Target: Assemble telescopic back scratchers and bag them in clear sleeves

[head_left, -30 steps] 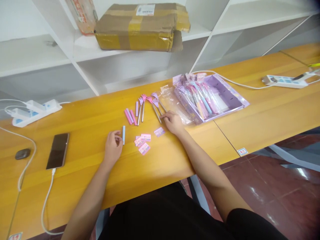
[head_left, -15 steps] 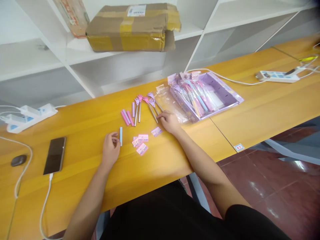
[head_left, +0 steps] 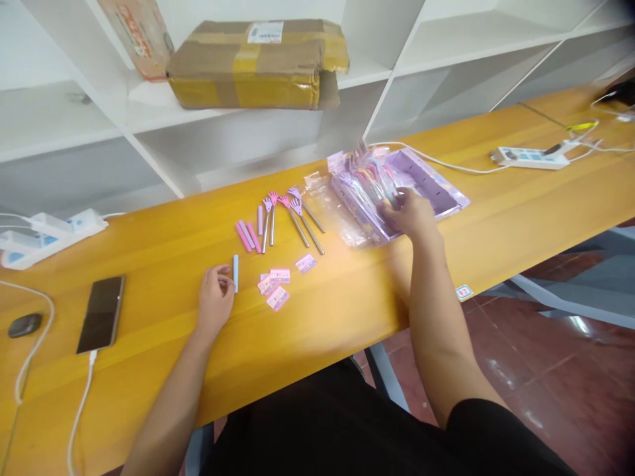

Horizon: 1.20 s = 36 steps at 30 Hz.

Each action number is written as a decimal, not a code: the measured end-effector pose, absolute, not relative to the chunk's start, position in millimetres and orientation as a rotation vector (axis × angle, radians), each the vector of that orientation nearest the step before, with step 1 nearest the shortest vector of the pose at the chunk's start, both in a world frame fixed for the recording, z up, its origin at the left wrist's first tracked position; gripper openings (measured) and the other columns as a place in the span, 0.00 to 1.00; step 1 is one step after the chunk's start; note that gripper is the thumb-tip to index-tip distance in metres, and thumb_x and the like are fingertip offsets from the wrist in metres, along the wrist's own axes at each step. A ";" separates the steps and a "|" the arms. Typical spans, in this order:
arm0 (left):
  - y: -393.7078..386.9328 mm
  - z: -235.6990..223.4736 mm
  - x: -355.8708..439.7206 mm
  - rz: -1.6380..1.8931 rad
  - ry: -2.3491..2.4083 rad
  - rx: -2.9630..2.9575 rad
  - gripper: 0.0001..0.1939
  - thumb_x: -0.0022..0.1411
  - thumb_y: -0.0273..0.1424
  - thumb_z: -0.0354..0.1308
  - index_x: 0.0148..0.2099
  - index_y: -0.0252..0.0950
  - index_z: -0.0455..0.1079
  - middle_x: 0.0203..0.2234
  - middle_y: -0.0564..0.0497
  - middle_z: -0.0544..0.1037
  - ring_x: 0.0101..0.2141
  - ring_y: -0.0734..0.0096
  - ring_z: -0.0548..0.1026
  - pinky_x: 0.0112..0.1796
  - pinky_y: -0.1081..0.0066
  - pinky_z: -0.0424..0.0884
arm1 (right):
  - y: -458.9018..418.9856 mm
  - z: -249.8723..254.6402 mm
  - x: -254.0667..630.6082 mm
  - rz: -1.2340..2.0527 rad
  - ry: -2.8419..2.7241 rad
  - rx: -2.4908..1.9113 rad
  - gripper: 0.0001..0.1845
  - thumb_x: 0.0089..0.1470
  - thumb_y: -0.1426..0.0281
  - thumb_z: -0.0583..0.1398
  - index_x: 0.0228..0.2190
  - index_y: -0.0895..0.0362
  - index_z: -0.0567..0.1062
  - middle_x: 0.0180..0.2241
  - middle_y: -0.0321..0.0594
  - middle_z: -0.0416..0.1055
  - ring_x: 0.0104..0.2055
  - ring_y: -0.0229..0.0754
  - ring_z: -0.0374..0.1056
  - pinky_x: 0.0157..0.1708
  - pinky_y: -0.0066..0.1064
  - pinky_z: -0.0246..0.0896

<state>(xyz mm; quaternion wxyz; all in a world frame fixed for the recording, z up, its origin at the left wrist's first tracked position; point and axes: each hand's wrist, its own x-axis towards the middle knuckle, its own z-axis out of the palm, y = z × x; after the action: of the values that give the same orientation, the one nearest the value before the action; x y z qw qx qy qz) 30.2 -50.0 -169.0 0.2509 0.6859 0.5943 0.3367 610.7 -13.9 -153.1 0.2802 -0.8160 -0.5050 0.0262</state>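
White shelving (head_left: 106, 92) bearing a taped cardboard box (head_left: 243, 66) backs the long wooden table (head_left: 307, 337). At far left, a dark mouse (head_left: 24, 325) lies below a white power strip (head_left: 54, 237); next, a phone (head_left: 100, 314) rests with a white cable (head_left: 79, 403) attached.

Left hand (head_left: 217, 295): fingers curled beside a light blue tube (head_left: 235, 274); whether they grip it cannot be determined. Just beyond are pink and purple tubes (head_left: 247, 236), grouped together. Nearer the table's front edge lies a cluster of small printed cards (head_left: 274, 287), with a single card (head_left: 306, 264) apart to its right. Behind them are metal rods (head_left: 310, 228) with pink or purple hand-shaped heads, the rods bare of wrapping.

Further right, clear plastic wrappers (head_left: 347, 225) adjoin a purple tray (head_left: 439, 182), which contains wrapped pieces (head_left: 366, 180). Right hand (head_left: 411, 211): bent over the tray's front side, at the wrapped pieces; its hold on any one is unverifiable. A second power strip (head_left: 530, 158) lies at far right.
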 end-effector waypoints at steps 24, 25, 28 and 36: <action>-45.4 -166.8 31.5 0.885 1.686 1.884 0.15 0.69 0.33 0.57 0.57 0.40 0.70 0.50 0.43 0.80 0.40 0.59 0.79 0.46 0.55 0.79 | -37.8 -166.5 627.7 0.064 -1.373 -2.099 0.33 0.55 0.52 0.71 0.57 0.55 0.78 0.55 0.56 0.78 0.56 0.65 0.74 0.59 0.56 0.69; -45.3 -166.6 31.7 0.879 1.688 1.883 0.16 0.69 0.34 0.57 0.57 0.40 0.70 0.50 0.43 0.80 0.39 0.59 0.79 0.46 0.55 0.79 | -37.6 -166.4 627.3 0.071 -1.363 -2.104 0.33 0.55 0.52 0.71 0.57 0.55 0.78 0.55 0.56 0.78 0.56 0.65 0.74 0.59 0.56 0.70; -44.9 -165.4 32.3 0.871 1.694 1.880 0.16 0.68 0.34 0.57 0.57 0.39 0.70 0.50 0.43 0.80 0.39 0.60 0.78 0.45 0.55 0.79 | -37.0 -165.8 621.2 0.056 -1.330 -2.084 0.37 0.54 0.53 0.72 0.60 0.56 0.75 0.56 0.56 0.77 0.56 0.64 0.74 0.59 0.57 0.69; -44.8 -164.2 33.0 0.881 1.698 1.893 0.15 0.68 0.33 0.57 0.56 0.40 0.70 0.50 0.43 0.80 0.38 0.60 0.78 0.44 0.55 0.79 | -39.5 -161.3 603.0 -0.213 -1.448 -1.940 0.10 0.66 0.64 0.63 0.45 0.52 0.82 0.60 0.54 0.67 0.65 0.61 0.65 0.67 0.59 0.62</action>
<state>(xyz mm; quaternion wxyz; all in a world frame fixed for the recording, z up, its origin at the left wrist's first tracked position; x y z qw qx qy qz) 33.0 -44.8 -164.2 0.2232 0.6857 0.6149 0.3192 603.0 -39.5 -161.3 0.3482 -0.7484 -0.5585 -0.0820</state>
